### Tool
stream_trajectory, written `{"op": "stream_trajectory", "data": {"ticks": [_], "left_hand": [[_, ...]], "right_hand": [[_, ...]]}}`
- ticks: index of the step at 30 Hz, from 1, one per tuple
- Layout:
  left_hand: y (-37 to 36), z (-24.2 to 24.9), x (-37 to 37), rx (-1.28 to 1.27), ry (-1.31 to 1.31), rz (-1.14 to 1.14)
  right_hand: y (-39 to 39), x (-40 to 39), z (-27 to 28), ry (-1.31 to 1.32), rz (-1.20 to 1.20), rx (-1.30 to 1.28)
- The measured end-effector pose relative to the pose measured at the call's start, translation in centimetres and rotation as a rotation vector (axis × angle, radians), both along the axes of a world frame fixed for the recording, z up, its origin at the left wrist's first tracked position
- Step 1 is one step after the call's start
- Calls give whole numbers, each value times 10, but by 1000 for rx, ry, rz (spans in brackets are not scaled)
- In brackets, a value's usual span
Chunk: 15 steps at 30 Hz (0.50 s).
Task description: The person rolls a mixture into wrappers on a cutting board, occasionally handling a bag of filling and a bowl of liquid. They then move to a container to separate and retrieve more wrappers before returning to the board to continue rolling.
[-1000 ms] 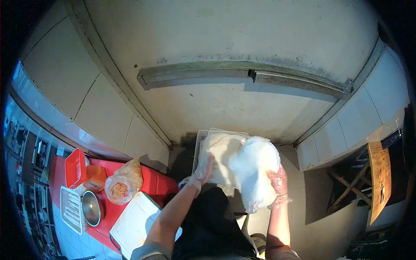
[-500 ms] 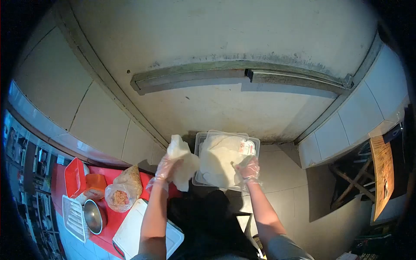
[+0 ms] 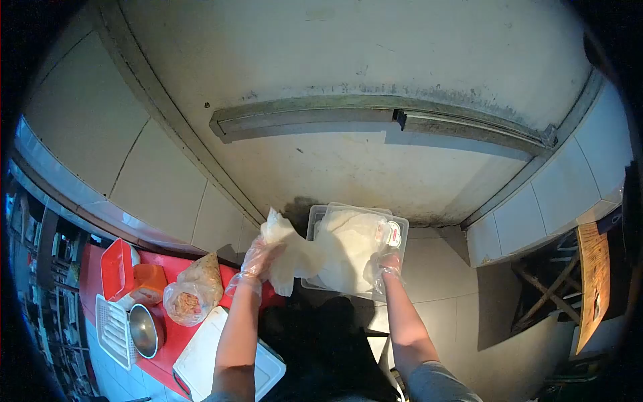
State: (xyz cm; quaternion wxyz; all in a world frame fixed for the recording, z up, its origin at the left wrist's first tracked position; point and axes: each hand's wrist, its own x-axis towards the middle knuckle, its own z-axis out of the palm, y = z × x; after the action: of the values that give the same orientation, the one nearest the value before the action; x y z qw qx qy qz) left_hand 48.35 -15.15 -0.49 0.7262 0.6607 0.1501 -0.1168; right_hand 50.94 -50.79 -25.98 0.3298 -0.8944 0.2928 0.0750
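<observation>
My left hand (image 3: 256, 260), in a clear plastic glove, is closed on a white floppy sheet (image 3: 284, 251), which looks like thin plastic; its upper end sticks up above the fingers. Toward the right, the sheet meets more white material (image 3: 345, 244) in a clear plastic container (image 3: 313, 220) on the floor against the wall. At the container's right side, my right hand (image 3: 387, 265), also gloved, has its fingers bent against the white material. Its fingertips are partly hidden. A red and white label (image 3: 393, 233) shows just above that hand.
To the left, a red surface (image 3: 171, 264) carries a red basket (image 3: 116, 264), an orange tub (image 3: 149, 285), a bag of orange food (image 3: 191, 301), a metal bowl (image 3: 145, 329), a white basket (image 3: 112, 331) and a white lidded box (image 3: 207, 352). A wooden stool (image 3: 589, 281) is at right.
My right hand has shifted slightly right and its fingers now point more upward. The sheet in my left hand now reaches toward the container's contents. The whole view has shifted a little.
</observation>
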Motion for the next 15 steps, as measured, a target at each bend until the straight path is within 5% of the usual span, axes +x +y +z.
{"op": "stream_trajectory", "data": {"ticks": [3,9,12,15], "left_hand": [[-17,-2,6,-84,-4,-22],[-24,7,2,-132,-30,-34],[-17,0,4,-125,-43,-46],[-24,4,13,-42,-11,-90]], "right_hand": [[13,-14,52,-87,98,-40],[16,-3,43,-73,184,38],[11,-11,70,-300,195,499],[9,-33,129,-520,-78,841]]}}
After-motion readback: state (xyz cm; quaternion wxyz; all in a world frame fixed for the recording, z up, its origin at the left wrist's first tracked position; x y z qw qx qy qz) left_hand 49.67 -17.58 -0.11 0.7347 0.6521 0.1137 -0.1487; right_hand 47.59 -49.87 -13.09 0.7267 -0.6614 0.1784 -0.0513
